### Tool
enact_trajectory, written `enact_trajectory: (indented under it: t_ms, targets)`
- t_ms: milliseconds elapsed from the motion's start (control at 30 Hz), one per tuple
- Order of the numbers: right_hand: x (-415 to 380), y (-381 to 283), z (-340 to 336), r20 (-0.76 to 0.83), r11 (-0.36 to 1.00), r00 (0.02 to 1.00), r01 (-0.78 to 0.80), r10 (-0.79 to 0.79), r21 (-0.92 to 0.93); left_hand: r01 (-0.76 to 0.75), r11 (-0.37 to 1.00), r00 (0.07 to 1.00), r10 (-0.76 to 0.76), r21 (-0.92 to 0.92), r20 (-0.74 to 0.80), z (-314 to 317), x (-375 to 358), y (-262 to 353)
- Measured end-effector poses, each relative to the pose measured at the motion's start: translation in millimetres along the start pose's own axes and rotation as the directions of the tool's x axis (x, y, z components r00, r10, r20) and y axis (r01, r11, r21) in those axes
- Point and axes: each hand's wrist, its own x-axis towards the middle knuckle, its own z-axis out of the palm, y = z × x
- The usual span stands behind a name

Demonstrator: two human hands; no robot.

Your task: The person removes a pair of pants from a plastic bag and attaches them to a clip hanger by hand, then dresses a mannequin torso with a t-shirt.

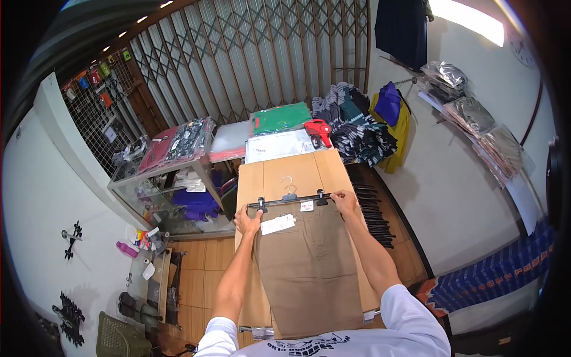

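Observation:
Brown trousers (309,268) lie flat on a cardboard-covered table (250,178), their waist at the far end. A clip hanger (289,197) with a metal hook runs along the waistband, its two black clips over the fabric. My left hand (247,221) is at the hanger's left end, fingers closed on the waistband corner beside the clip. At the opposite end, my right hand (344,203) pinches the waist corner near the hanger bar. A white tag (278,224) and a small label (307,206) lie on the trousers.
Beyond the table are a red tape dispenser (319,132), a green packet (281,118) and piled striped clothes (357,128). A glass case (160,202) stands at the left. Black hangers (372,214) line the table's right side. Bagged garments (476,119) sit on a wall shelf.

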Motion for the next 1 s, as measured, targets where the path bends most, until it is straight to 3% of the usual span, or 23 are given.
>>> enact_trajectory:
  t_ms: [133, 200, 267, 367, 433, 533, 633, 733, 800, 867, 933, 1000]
  targets:
    - [18, -5, -4, 0.06, 0.992, 0.998, -0.015, 0.022, -0.125, 0.033, 0.995, 0.999, -0.035, 0.097, 0.015, 5, 2, 6]
    - [26, -8, -9, 0.175, 0.986, 0.98, -0.065, 0.093, -0.156, 0.001, 0.994, 1.0, -0.001, 0.11, -0.002, 8, 2, 2]
    - [60, 23, 7, 0.287, 0.995, 0.952, -0.099, 0.104, -0.033, 0.012, 0.994, 1.0, -0.013, 0.11, 0.014, 5, 0, 4]
    - [46, -25, 0, 0.181, 0.998, 0.983, -0.02, 0.03, -0.054, -0.025, 0.996, 1.0, 0.026, 0.09, -0.003, 7, 0, 1]
    - [35, -48, 17, -0.062, 0.959, 0.957, 0.283, -0.282, 0.013, -0.029, 0.996, 1.0, 0.03, 0.085, -0.006, 9, 1, -1]
    - [-1, -88, 57, 0.105, 0.907, 0.901, 0.418, -0.42, 0.045, -0.039, 0.996, 0.999, 0.04, 0.084, -0.019, 8, -2, 0]
    - [-35, -107, 98, 0.346, 0.769, 0.696, 0.622, -0.63, 0.148, -0.023, 0.995, 1.0, 0.023, 0.094, -0.002, 6, -4, 4]
    - [-55, -109, 147, 0.428, 0.721, 0.615, 0.678, -0.663, 0.142, -0.037, 0.994, 0.999, 0.04, 0.1, -0.023, 10, -2, 0]
    - [-62, -110, 166, 0.491, 0.753, 0.616, 0.643, -0.616, 0.14, -0.056, 0.995, 0.998, 0.057, 0.079, -0.011, 12, 0, -5]
    - [-69, -119, 171, 0.573, 0.771, 0.663, 0.631, -0.482, -0.083, -0.058, 0.997, 0.997, 0.06, 0.053, -0.05, 15, 1, -9]
    - [-64, -117, 176, 0.623, 0.77, 0.646, 0.629, -0.441, -0.107, -0.047, 0.999, 0.999, 0.047, -0.007, -0.027, 8, 2, -10]
    - [-59, -115, 180, 0.672, 0.771, 0.635, 0.62, -0.381, -0.149, -0.02, 1.0, 0.995, 0.022, -0.018, 0.101, 6, 4, -10]
